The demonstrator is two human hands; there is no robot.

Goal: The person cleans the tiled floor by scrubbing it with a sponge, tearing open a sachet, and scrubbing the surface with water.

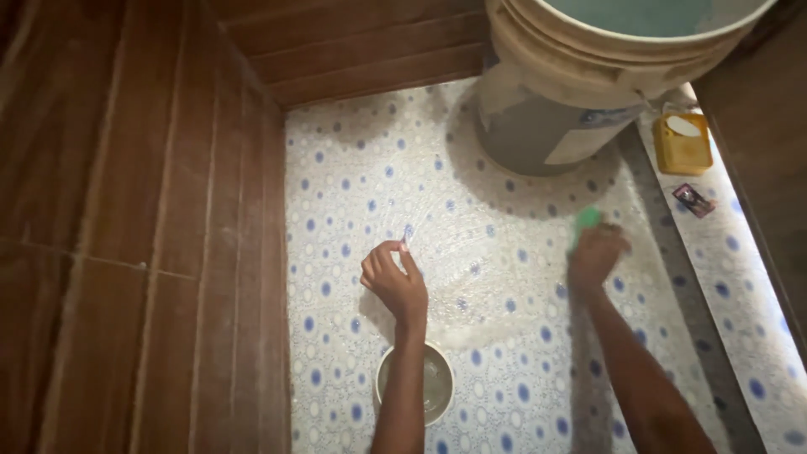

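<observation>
While the left hand (393,282) at centre frame pinches a small pale sachet (406,242) between thumb and fingertips, its other fingers curled, we see the right hand (595,255) at right of centre pressed down on a green scrubber (586,219), fingers closed over it so that only a green edge shows above the knuckles. We judge the step in hand to be scrubbing of the wet floor (370,168), with the sachet held just above the tiles; what it holds we cannot tell. Any further stroke calls, in our judgement, for firm downward pressure on the scrubber and sure footing, since the tiles look slick. Below the left forearm, at lower centre, a round metal bowl (437,382) sits on the floor. At upper right stands a large cream bucket (580,76) holding water; just right of it lie a yellow soap box (683,143) and, lower, a small dark packet (693,200).

Surface and room: the floor is white tile dotted with blue and grey circles, filmed with water showing curved streaks between the hands. Brown wood-look tiled walls (126,235) fill the left of the frame and the upper centre, enclosing a narrow washing space.
</observation>
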